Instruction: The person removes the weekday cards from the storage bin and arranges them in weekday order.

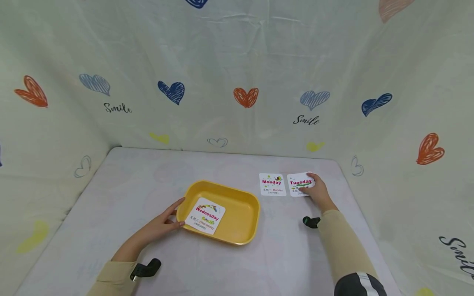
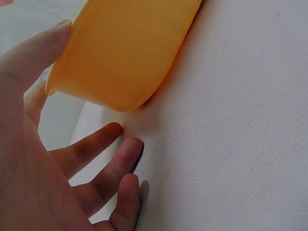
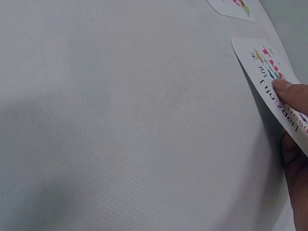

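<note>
Pale sheeting (image 1: 207, 49), printed with hearts (image 1: 246, 98) and "Smile" lettering (image 1: 117, 107), is hung behind and beside a white, finely textured table (image 1: 289, 255).
A yellow tray (image 1: 240, 213) is touched along its left rim by the left hand (image 1: 159, 227), fingers spread; the Wednesday card (image 1: 205, 216) is contained inside. By the right hand (image 1: 319, 194), the Tuesday card (image 1: 294, 187) is pinched, slightly raised, just beside the Monday card (image 1: 273, 187).

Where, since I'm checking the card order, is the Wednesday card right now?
In the head view, the Wednesday card lies inside the yellow tray, at its left end, close to the left hand holding the tray.
</note>
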A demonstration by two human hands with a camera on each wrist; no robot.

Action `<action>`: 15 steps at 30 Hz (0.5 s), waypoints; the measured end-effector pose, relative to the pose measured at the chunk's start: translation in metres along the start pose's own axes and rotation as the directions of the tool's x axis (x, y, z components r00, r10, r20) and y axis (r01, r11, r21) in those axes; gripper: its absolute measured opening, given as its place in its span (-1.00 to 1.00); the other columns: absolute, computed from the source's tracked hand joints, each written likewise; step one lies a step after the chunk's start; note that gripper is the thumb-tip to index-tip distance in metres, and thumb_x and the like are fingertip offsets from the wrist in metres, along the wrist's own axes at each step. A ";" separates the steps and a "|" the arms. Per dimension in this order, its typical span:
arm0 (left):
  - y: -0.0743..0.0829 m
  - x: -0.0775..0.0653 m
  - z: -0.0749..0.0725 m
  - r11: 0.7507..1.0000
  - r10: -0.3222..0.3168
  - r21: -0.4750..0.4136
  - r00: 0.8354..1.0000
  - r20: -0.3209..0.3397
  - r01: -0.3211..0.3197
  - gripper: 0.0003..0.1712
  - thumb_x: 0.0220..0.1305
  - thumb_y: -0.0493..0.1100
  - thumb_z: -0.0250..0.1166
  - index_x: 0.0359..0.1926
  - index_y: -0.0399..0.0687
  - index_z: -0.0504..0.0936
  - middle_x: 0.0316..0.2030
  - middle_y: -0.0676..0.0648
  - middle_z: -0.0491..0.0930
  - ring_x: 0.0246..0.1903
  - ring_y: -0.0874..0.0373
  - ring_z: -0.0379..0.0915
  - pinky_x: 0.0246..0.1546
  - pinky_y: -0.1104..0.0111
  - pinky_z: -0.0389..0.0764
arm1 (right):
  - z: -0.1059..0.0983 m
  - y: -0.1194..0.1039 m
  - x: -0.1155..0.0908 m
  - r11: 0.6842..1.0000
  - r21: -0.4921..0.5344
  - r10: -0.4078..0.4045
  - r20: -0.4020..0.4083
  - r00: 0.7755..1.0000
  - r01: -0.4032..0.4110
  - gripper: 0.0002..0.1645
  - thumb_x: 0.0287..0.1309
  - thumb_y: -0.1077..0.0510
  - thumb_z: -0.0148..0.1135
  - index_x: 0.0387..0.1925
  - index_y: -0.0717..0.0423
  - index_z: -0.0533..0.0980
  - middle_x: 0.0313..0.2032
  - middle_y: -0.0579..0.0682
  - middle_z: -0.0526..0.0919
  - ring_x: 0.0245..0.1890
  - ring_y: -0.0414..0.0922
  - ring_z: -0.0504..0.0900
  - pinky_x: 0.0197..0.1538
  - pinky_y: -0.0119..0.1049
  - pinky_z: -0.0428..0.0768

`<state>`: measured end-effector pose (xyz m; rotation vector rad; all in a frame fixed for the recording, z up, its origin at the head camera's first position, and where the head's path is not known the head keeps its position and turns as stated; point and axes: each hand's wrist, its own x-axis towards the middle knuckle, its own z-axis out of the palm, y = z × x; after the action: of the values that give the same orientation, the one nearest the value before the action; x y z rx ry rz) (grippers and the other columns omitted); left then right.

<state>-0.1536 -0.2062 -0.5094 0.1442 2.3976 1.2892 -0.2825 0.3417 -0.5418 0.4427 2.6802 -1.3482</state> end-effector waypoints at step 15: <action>0.000 0.001 0.000 1.000 -0.012 0.006 1.000 0.002 0.012 -0.06 0.25 0.02 0.35 0.52 0.19 0.04 0.21 -0.31 0.33 -0.31 0.06 0.40 -0.22 0.23 0.42 | -0.001 0.001 0.004 0.995 -0.102 -0.004 0.047 0.999 0.008 -0.04 0.08 0.24 0.41 0.41 0.35 0.11 0.36 0.42 0.06 0.30 0.28 0.12 0.35 0.13 0.04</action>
<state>-0.1549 -0.2059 -0.5093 0.1325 2.3973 1.2765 -0.2857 0.3437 -0.5425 0.3880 2.6991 -1.2011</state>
